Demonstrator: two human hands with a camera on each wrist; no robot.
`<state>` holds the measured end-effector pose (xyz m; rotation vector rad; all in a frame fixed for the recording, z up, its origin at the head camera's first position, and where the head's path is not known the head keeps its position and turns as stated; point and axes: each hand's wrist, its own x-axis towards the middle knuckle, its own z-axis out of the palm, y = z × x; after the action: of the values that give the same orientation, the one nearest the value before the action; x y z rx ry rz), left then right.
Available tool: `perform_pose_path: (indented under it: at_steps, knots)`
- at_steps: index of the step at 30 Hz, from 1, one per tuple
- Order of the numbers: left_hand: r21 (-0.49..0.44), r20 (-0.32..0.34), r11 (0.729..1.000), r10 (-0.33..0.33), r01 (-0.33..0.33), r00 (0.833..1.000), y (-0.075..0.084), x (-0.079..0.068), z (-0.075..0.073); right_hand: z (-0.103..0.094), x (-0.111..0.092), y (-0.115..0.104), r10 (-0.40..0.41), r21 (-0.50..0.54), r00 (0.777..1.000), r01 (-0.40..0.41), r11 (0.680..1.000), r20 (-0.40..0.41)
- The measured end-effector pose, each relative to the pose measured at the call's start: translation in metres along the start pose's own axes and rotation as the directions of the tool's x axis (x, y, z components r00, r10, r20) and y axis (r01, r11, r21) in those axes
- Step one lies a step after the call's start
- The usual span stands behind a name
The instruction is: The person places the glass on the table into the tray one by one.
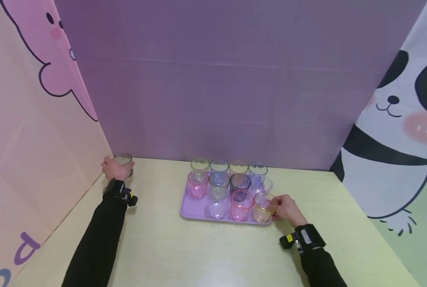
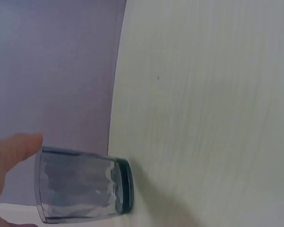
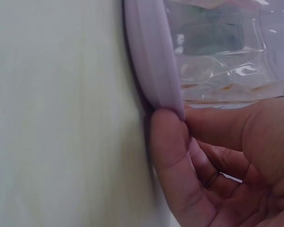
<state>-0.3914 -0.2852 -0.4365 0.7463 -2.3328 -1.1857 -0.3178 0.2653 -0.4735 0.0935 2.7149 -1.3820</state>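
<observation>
At the table's far left corner, my left hand [image 1: 116, 169] holds a clear drinking glass [image 2: 80, 187] by its rim end, with the thumb along one side. That glass has a dark green base, which is at the tabletop. My right hand [image 1: 287, 209] pinches the front right corner of a purple tray [image 1: 195, 213] between thumb and finger, as the right wrist view shows. Just inside that corner stands a yellow-tinted glass [image 1: 262, 213], close to the fingers. Several more glasses crowd the tray, among them pink ones [image 1: 198, 189], a dark-rimmed one [image 1: 240, 184] and a clear one [image 1: 217, 210].
The pale wooden table [image 1: 156, 239] runs up to a purple back wall [image 1: 206, 99]. A pink printed panel [image 1: 26, 131] borders the left side, close by the left hand. On the right stands a panel with a panda print [image 1: 389, 167].
</observation>
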Motion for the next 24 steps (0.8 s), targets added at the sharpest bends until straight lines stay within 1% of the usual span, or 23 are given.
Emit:
perform_pose_path:
  at_steps: [5,6,10,12,16,19,24]
  knots:
    - [0.009,0.092,1.0,-0.02,0.019,0.996,-0.007,0.005,-0.007,0.001,-0.001,-0.001,0.011,0.0,1.0,-0.011,1.0,0.008]
    - [0.006,0.114,1.0,-0.022,0.022,0.993,-0.009,0.006,-0.008,0.001,-0.001,0.0,0.003,-0.005,1.0,-0.003,1.0,0.014]
    - [0.027,0.207,1.0,-0.022,0.017,0.978,-0.014,0.01,-0.011,0.0,0.0,0.0,-0.006,-0.005,1.0,0.006,1.0,0.013]
    - [0.036,0.238,0.999,-0.014,0.006,0.971,-0.014,0.011,-0.011,-0.001,0.001,0.0,-0.011,-0.006,1.0,0.011,1.0,0.009]
    - [0.049,0.255,0.999,-0.021,0.009,0.967,-0.012,0.012,-0.01,-0.003,0.001,-0.002,-0.005,-0.008,1.0,0.005,1.0,0.018]
    - [0.04,0.247,0.999,-0.044,0.035,0.968,-0.01,0.012,-0.007,-0.003,0.001,-0.003,0.007,-0.004,1.0,-0.007,1.0,0.017]
    - [0.031,0.226,0.997,-0.074,0.068,0.971,-0.011,0.016,-0.003,-0.001,0.001,-0.001,0.013,0.012,1.0,-0.013,1.0,0.013]
